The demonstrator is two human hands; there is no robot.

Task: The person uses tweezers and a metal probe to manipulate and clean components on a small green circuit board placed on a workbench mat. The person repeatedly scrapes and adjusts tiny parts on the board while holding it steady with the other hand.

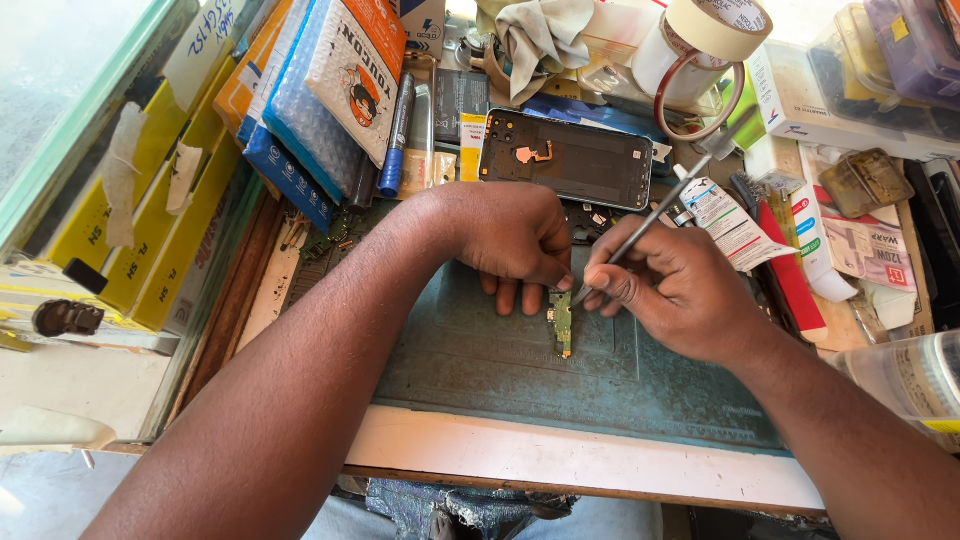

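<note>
Left hand (515, 240) pins a green board (562, 322) to the grey mat (500, 370), fingertips on its top end. Right hand (672, 290) pinches tweezers (665, 205), tip at the board. Behind: one open phone (567, 158), two tape rolls (705, 50), blue bubble packs (315, 100) upper left, yellow boxes (150, 240) far left.

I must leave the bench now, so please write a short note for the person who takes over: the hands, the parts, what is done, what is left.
Left hand: fingers press the top of the small green circuit board onto the teal work mat.
Right hand: holds metal tweezers, tip at the board's top end.
Opened phone body lies behind the hands, inside facing up.
Done: board is out of the phone.
Left: board not yet back in the phone.
</note>
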